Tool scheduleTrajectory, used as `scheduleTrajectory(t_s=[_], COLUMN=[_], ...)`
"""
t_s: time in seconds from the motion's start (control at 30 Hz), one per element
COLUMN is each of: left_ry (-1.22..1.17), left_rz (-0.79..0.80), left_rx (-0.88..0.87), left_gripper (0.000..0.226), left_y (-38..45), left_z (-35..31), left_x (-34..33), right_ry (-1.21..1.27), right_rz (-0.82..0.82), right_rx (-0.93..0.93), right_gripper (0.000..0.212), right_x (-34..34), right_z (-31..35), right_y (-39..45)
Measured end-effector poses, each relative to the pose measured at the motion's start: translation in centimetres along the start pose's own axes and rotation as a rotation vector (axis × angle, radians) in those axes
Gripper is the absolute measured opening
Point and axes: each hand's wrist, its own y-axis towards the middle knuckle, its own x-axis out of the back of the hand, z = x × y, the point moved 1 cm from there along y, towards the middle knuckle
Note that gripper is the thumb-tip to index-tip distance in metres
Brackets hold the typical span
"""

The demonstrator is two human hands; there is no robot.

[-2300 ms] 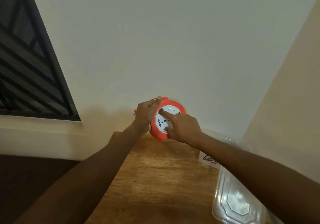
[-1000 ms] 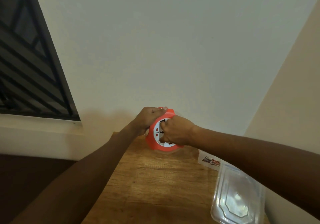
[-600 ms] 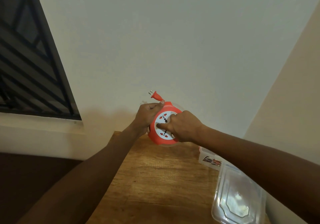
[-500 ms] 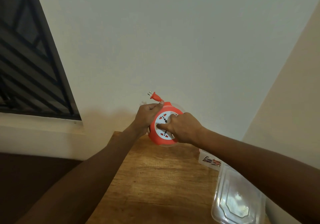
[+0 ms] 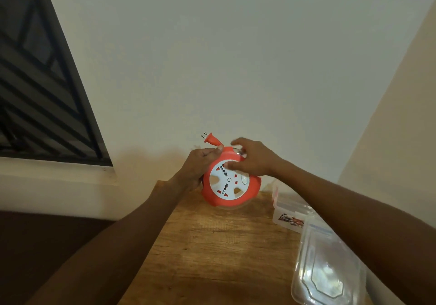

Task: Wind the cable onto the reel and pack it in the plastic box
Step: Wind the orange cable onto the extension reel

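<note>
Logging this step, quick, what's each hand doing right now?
Left hand: closed on the reel at its rim, beside the plug.
Right hand: open, fingers spread, fingertips on the reel's white face.

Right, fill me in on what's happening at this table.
A person holds an orange cable reel up over the wooden table. The left hand grips its rim, the plug sticking out just above that hand. The right hand rests on the reel's white face, fingers spread. The clear plastic box and its lid wait at the right, nothing packed yet.
</note>
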Motion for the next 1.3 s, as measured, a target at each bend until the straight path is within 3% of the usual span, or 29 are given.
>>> scheduleTrajectory(t_s=[0.13, 0.3, 0.4, 0.47, 0.53, 0.67, 0.73, 0.87, 0.93, 1.1, 1.2, 1.3], left_ry=[0.051, 0.046, 0.268, 0.416, 0.403, 0.076, 0.014, -0.090, -0.080, -0.190, -0.108, -0.101], left_rz=[-0.011, -0.079, -0.025, -0.002, -0.087, -0.151, -0.169, -0.269, -0.293, -0.295, -0.241, -0.214], left_rx=[-0.035, -0.092, -0.161, -0.090, 0.034, 0.360, 0.442, 0.465, 0.493, 0.613, 0.656, 0.580], left_gripper=[0.033, 0.088, 0.093, 0.093, 0.099, 0.065, 0.057, 0.051, 0.051, 0.078, 0.074, 0.066], left_y=[0.1, -0.6, -1.8, -2.6, -4.2, -9.1, -10.8, -10.2, -8.9, -6.7, -5.8, -4.8], left_z=[-0.5, -0.1, 0.7, 1.8, 4.1, 10.8, 13.1, 14.3, 14.6, 16.2, 17.6, 19.4], left_x=[-0.1, 1.1, 1.8, 2.2, 3.0, 4.8, 5.3, 5.8, 6.1, 8.3, 9.5, 10.7], right_ry=[0.191, 0.365, 0.395, 0.414, 0.458, 0.585, 0.684, 0.700, 0.721, 0.891, 1.082, 1.172], right_rz=[0.011, -0.046, -0.031, -0.018, -0.029, -0.103, -0.077, 0.018, 0.049, 0.032, -0.008, -0.041], right_rx=[-0.034, -0.069, -0.048, -0.048, -0.082, -0.220, -0.275, -0.346, -0.375, -0.508, -0.634, -0.727], right_gripper=[0.053, 0.045, 0.037, 0.035, 0.037, 0.034, 0.031, 0.055, 0.054, 0.055, 0.055, 0.054], right_x=[-1.0, -3.3, -4.8, -6.1, -7.7, -11.4, -13.3, -17.1, -18.9, -22.9, -25.2, -27.6], right_z=[-1.8, -2.2, -2.2, -2.4, -2.6, -3.7, -3.8, -3.6, -3.3, -2.7, -2.5, -1.9], right_y=[0.2, -0.1, -0.3, -0.2, -0.3, 0.2, 0.7, 1.9, 2.6, 3.9, 4.3, 4.8])
